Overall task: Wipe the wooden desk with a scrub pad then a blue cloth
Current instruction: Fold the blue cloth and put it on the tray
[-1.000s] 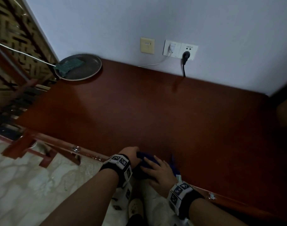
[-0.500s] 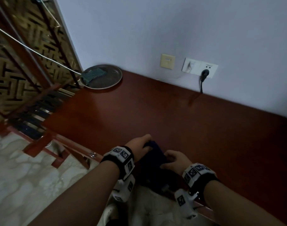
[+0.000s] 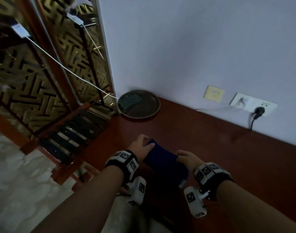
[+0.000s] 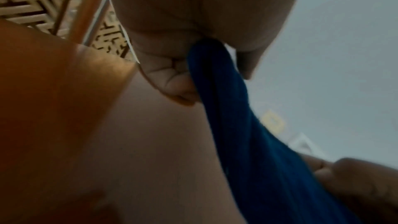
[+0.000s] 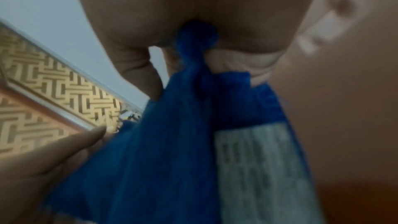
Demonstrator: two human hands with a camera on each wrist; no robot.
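- We hold a dark blue cloth (image 3: 162,159) stretched between both hands, above the near edge of the reddish-brown wooden surface (image 3: 202,140).
- Our left hand (image 3: 140,145) grips the cloth's far corner; in the left wrist view its fingers (image 4: 172,77) are curled tight around a bunched fold of blue fabric.
- Our right hand (image 3: 187,159) holds the opposite end, and in the right wrist view its fingers (image 5: 137,67) are clamped on a gathered tuft of the cloth, with a pale printed label (image 5: 258,168) hanging below.
- A green rectangular scrub pad (image 3: 131,101) lies in a round dark metal tray (image 3: 150,110) at the far left corner of the surface, against the pale wall (image 3: 194,47) and well apart from our hands.
- On that wall we see a cream switch plate (image 3: 213,93) and a white double socket (image 3: 252,104) with a black plug (image 3: 258,111) seated in it.
- A patterned gold lattice screen (image 3: 43,73) stands to the left, above a marbled floor (image 3: 17,182).
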